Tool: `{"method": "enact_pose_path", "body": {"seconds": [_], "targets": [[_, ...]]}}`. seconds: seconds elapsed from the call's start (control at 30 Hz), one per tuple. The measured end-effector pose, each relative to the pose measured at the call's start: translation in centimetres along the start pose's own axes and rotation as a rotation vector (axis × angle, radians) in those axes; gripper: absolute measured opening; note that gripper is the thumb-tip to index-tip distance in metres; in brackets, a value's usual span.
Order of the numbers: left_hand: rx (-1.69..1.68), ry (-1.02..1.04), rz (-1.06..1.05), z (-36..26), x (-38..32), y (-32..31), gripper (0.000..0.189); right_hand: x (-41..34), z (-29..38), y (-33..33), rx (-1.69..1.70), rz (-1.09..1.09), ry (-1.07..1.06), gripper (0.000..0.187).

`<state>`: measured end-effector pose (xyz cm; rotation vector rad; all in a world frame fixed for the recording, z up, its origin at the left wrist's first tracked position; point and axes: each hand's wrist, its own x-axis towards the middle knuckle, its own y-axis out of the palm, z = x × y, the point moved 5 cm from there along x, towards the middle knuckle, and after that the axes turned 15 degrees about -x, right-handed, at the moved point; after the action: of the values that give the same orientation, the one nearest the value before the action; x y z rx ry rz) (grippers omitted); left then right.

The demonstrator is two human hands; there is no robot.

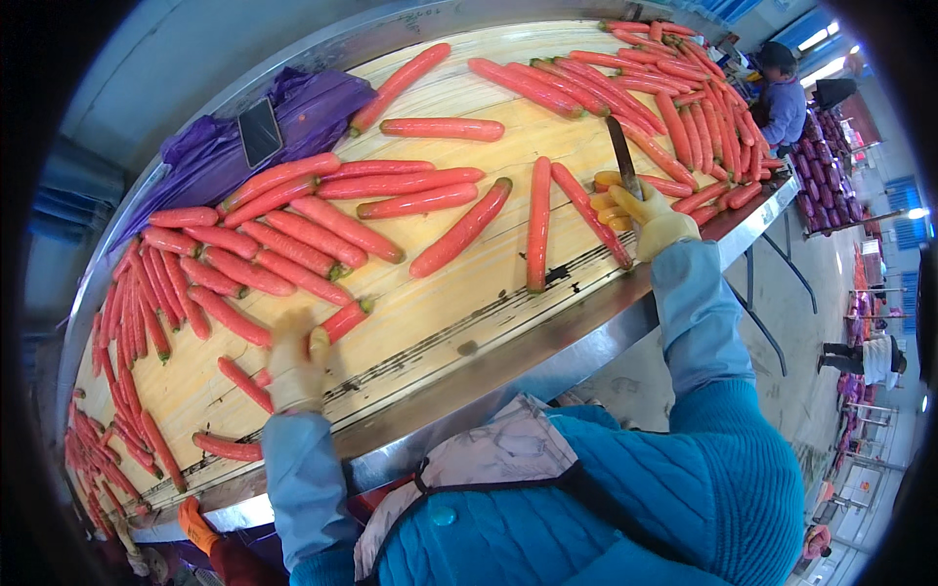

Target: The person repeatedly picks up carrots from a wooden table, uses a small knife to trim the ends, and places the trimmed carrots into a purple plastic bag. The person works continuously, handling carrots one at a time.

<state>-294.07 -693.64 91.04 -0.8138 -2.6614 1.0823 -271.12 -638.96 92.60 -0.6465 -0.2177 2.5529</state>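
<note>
My left hand (pixel 297 362), in a pale rubber glove and blurred, is closed around a carrot (pixel 347 319). That carrot's green-tipped end sticks out to the upper right; its middle is hidden by the hand. My right hand (pixel 648 220), gloved in pale yellow, grips a knife (pixel 623 154) with its dark blade pointing up and away from me. Beside the right hand, a slanting carrot (pixel 590 212) lies on the wooden tabletop (pixel 440 322), near an upright-lying carrot (pixel 538 227). A curved carrot (pixel 462 227) rests between my hands.
Carrot piles lie left (pixel 154 286) and far right (pixel 711 110). A phone (pixel 260 133) rests on purple plastic (pixel 315 102). A metal edge (pixel 513 381) borders the table. An orange-gloved hand (pixel 196 524) of another person is at lower left; a person (pixel 783 102) stands at the far right.
</note>
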Motion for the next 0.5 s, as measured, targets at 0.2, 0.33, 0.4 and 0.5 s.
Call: {"method": "enact_pose_path", "body": {"seconds": [0.2, 0.33, 0.4, 0.5], "targets": [[0.045, 0.15, 0.434, -3.4, -3.8, 4.3, 0.058, 1.7, 2.4, 4.5, -0.04, -0.027, -0.03, 0.046], [-0.411, 0.053, 0.459, -4.6, -4.5, 3.4, 0.048, 5.2, 7.8, 13.4, -0.08, 0.215, -0.254, 0.047], [-0.681, -0.08, 0.311, -4.1, -4.3, 2.0, 0.041, 4.9, 11.7, 18.5, -0.508, 0.199, -0.687, 0.048], [-0.801, -0.212, 0.098, -2.3, -4.6, -0.4, 0.04, 5.0, 14.1, 29.3, -0.906, 0.235, -0.918, 0.051]]}}
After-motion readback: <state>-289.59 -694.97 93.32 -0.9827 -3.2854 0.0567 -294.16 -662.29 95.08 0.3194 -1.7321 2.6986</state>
